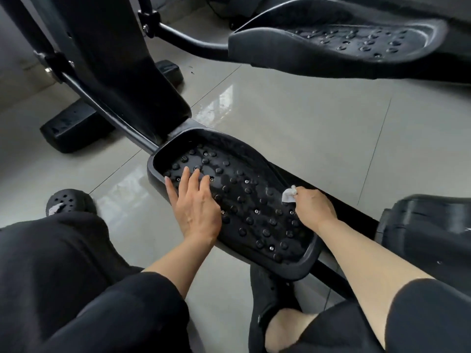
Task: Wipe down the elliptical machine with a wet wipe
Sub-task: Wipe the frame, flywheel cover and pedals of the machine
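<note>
The left hand [194, 203] lies flat and open on the rigid studded near pedal [244, 200] while the right hand [314, 207] pinches a limp, probably slippery wet wipe [289, 194], best kept bunched.

1. The left hand [195, 203] lies flat, palm down, fingers straight and slightly spread, forearm bare.
2. The right hand [314, 207] is curled, pinching a wet wipe [289, 194] at its fingertips, forearm bare and extended.

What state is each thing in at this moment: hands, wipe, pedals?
Left hand: open, fingers flat on the near pedal.
Right hand: gripping the wet wipe.
Wet wipe: bunched, at the near pedal's right edge.
Near pedal: low, partly glistening.
Far pedal: raised, untouched.
</note>
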